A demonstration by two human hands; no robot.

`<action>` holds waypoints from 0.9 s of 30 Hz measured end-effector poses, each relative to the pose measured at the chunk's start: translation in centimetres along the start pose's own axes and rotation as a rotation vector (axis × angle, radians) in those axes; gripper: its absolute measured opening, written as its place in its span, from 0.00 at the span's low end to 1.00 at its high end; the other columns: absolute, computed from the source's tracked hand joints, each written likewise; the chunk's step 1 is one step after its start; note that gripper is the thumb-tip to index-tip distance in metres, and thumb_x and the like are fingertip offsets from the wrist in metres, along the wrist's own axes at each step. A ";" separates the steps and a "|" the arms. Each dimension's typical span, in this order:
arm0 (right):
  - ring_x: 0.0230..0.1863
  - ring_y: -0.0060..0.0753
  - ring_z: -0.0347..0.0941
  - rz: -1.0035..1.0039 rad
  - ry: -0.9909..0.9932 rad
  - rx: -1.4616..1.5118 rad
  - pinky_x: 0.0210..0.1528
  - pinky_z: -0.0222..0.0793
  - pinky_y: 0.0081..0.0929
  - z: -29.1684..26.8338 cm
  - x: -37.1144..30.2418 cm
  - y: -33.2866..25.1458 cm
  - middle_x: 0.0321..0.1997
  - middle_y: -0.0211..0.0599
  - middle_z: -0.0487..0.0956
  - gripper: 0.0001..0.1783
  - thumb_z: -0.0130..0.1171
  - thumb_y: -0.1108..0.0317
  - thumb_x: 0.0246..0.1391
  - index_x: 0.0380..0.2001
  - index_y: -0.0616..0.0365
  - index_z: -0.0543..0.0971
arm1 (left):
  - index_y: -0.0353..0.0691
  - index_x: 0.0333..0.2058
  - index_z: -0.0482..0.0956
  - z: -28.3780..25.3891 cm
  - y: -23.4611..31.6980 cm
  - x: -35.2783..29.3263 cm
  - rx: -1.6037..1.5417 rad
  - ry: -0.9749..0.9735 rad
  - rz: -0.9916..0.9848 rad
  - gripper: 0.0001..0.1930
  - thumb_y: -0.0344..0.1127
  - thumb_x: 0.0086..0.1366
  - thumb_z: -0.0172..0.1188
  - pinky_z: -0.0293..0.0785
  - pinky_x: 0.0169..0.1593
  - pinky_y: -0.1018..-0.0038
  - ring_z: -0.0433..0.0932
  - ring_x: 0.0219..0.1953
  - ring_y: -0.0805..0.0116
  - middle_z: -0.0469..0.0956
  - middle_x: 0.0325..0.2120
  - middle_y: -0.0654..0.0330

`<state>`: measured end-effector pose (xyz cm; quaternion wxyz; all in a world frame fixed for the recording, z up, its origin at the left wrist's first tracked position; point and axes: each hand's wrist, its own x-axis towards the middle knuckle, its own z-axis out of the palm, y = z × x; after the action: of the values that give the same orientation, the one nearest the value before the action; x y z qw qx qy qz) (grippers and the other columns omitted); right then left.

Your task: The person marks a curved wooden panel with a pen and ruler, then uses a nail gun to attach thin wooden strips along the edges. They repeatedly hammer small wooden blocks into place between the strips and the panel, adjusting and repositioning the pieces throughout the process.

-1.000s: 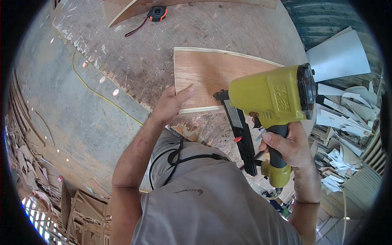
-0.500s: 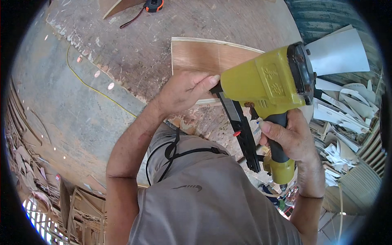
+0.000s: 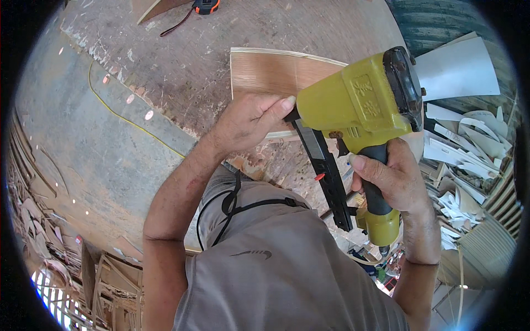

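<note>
A yellow-green nail gun (image 3: pixel 342 105) with a black magazine slants across the view, right of centre. My right hand (image 3: pixel 395 175) is wrapped round its black grip, the thumb lying near the trigger. My left hand (image 3: pixel 248 120) is closed at the gun's nose, its thumb pressed against the black tip; its other fingers are mostly hidden under the hand. Beneath the nose and my left hand lies a reddish-brown plywood piece (image 3: pixel 262 71) with pale layered edges, partly covered by the gun. A hose fitting (image 3: pixel 383 251) shows at the grip's lower end.
The plywood rests on a worn, stained worktop (image 3: pixel 182 71). An orange-and-black tape measure (image 3: pixel 206 5) sits at its far side, beside another wooden piece (image 3: pixel 157 8). A yellow cord (image 3: pixel 118 115) runs along the left. White offcuts (image 3: pixel 469 135) are heaped at right, wood scraps (image 3: pixel 47 234) at lower left.
The nail gun's head has shifted slightly up and to the left in the view. Both hands keep their hold, and the plywood looks almost unmoved.
</note>
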<state>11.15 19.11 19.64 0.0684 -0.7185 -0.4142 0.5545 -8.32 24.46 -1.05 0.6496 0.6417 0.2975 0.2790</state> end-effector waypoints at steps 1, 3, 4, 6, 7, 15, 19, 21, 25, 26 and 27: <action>0.22 0.16 0.72 -0.001 -0.011 -0.008 0.24 0.67 0.17 -0.1 0.0 -0.1 0.21 0.28 0.76 0.16 0.60 0.62 0.60 0.41 0.65 0.75 | 0.29 0.37 0.78 0.1 -0.3 0.0 -0.008 0.004 0.015 0.20 0.42 0.75 0.45 0.74 0.40 0.70 0.77 0.31 0.69 0.79 0.26 0.54; 0.22 0.16 0.72 -0.001 -0.015 -0.016 0.24 0.66 0.17 0.0 0.1 -0.1 0.21 0.28 0.76 0.16 0.60 0.62 0.60 0.41 0.65 0.75 | 0.29 0.37 0.77 0.1 -0.5 0.1 -0.017 0.008 0.034 0.20 0.42 0.75 0.45 0.74 0.40 0.70 0.77 0.31 0.69 0.79 0.26 0.55; 0.22 0.16 0.72 0.001 -0.007 -0.016 0.23 0.66 0.17 0.1 0.1 -0.1 0.21 0.29 0.76 0.16 0.60 0.61 0.60 0.40 0.65 0.75 | 0.28 0.37 0.77 0.2 -0.5 0.1 -0.018 0.008 0.037 0.20 0.42 0.75 0.45 0.74 0.40 0.70 0.77 0.31 0.69 0.79 0.27 0.55; 0.22 0.17 0.72 -0.005 0.006 -0.002 0.23 0.65 0.17 0.1 0.0 -0.1 0.21 0.29 0.76 0.16 0.60 0.61 0.60 0.40 0.65 0.76 | 0.28 0.38 0.77 0.1 -0.2 0.1 -0.046 0.007 0.015 0.20 0.42 0.75 0.46 0.74 0.41 0.71 0.77 0.33 0.70 0.80 0.28 0.55; 0.22 0.17 0.72 -0.013 0.011 0.011 0.24 0.66 0.17 0.1 -0.1 -0.1 0.21 0.29 0.77 0.16 0.60 0.61 0.60 0.40 0.65 0.76 | 0.29 0.39 0.78 0.0 0.2 0.0 -0.072 0.004 -0.010 0.19 0.42 0.74 0.46 0.74 0.41 0.71 0.77 0.34 0.70 0.80 0.29 0.56; 0.28 0.29 0.78 -0.119 0.243 0.233 0.30 0.73 0.22 -1.2 -4.6 2.9 0.32 0.42 0.80 0.21 0.59 0.66 0.57 0.48 0.72 0.71 | 0.33 0.51 0.76 0.8 -2.6 -2.3 -0.247 0.767 0.036 0.19 0.42 0.73 0.49 0.72 0.48 0.72 0.78 0.44 0.69 0.81 0.40 0.59; 0.26 0.30 0.77 -0.176 0.477 0.364 0.28 0.73 0.24 -1.3 -8.1 8.9 0.44 0.51 0.78 0.33 0.63 0.55 0.52 0.51 0.73 0.69 | 0.33 0.54 0.73 0.6 -4.0 -3.4 -0.477 0.651 -0.283 0.20 0.42 0.72 0.51 0.71 0.51 0.74 0.76 0.46 0.72 0.79 0.44 0.58; 0.28 0.32 0.79 -0.248 0.551 0.508 0.29 0.75 0.26 -1.0 -9.3 13.5 0.42 0.48 0.79 0.23 0.62 0.62 0.55 0.46 0.70 0.72 | 0.34 0.54 0.73 0.4 -5.8 -4.0 -0.637 0.429 -0.474 0.21 0.44 0.71 0.53 0.72 0.52 0.73 0.76 0.47 0.72 0.78 0.46 0.57; 0.29 0.31 0.78 -0.123 0.801 0.766 0.28 0.76 0.27 1.4 -11.5 23.3 0.38 0.43 0.79 0.21 0.62 0.61 0.56 0.45 0.67 0.73 | 0.32 0.56 0.69 1.1 -5.8 -3.4 -0.843 0.189 -0.453 0.28 0.50 0.69 0.54 0.73 0.56 0.67 0.76 0.52 0.66 0.76 0.51 0.55; 0.29 0.30 0.78 -0.089 0.830 0.816 0.28 0.76 0.27 1.6 -11.6 25.8 0.37 0.42 0.79 0.20 0.62 0.61 0.56 0.45 0.66 0.73 | 0.33 0.57 0.68 1.1 -5.7 -3.2 -0.885 0.233 -0.466 0.29 0.51 0.69 0.54 0.72 0.57 0.66 0.75 0.53 0.65 0.75 0.52 0.54; 0.29 0.30 0.78 -0.057 0.855 0.868 0.28 0.76 0.27 2.0 -11.5 28.7 0.36 0.40 0.79 0.20 0.61 0.61 0.57 0.45 0.65 0.74 | 0.33 0.58 0.66 1.1 -5.5 -3.2 -0.923 0.277 -0.477 0.30 0.52 0.69 0.54 0.71 0.58 0.66 0.74 0.54 0.63 0.74 0.53 0.53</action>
<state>23.88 -7.90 11.47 0.5302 -0.7727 -0.1051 0.3329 -9.70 21.21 -6.46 0.8640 0.1613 0.3644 0.3077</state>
